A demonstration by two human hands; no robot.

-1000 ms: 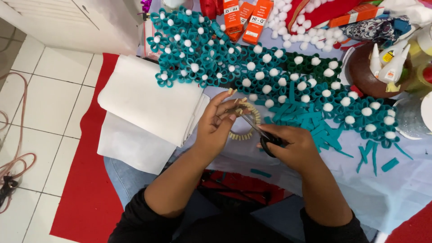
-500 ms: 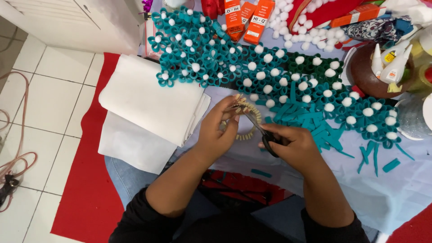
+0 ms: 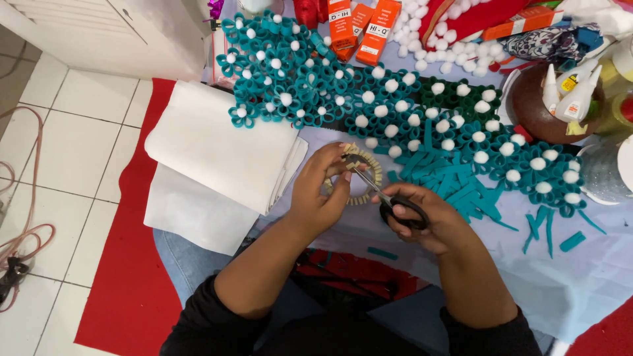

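My left hand (image 3: 321, 191) grips a small beige fringed ring (image 3: 366, 192) and holds it just above the pale blue cloth (image 3: 593, 277). In my right hand (image 3: 428, 221) is a pair of black-handled scissors (image 3: 386, 200); its blades point up-left into the ring near my left fingers. Just beyond the hands lies a wide bed of teal felt flowers with white pompom centres (image 3: 369, 99). Loose teal felt strips (image 3: 455, 188) lie to the right of the ring.
A stack of folded white fabric (image 3: 217, 158) sits left of my hands on a red mat (image 3: 135, 264). Orange boxes (image 3: 369, 26), loose white pompoms (image 3: 435, 26) and a brown bowl with glue bottles (image 3: 560, 99) stand at the back right. A cable (image 3: 26, 244) lies on the tiled floor.
My right hand with the scissors has drawn slightly right and down, so the blades show longer against the ring. My left hand has kept hold of the ring.
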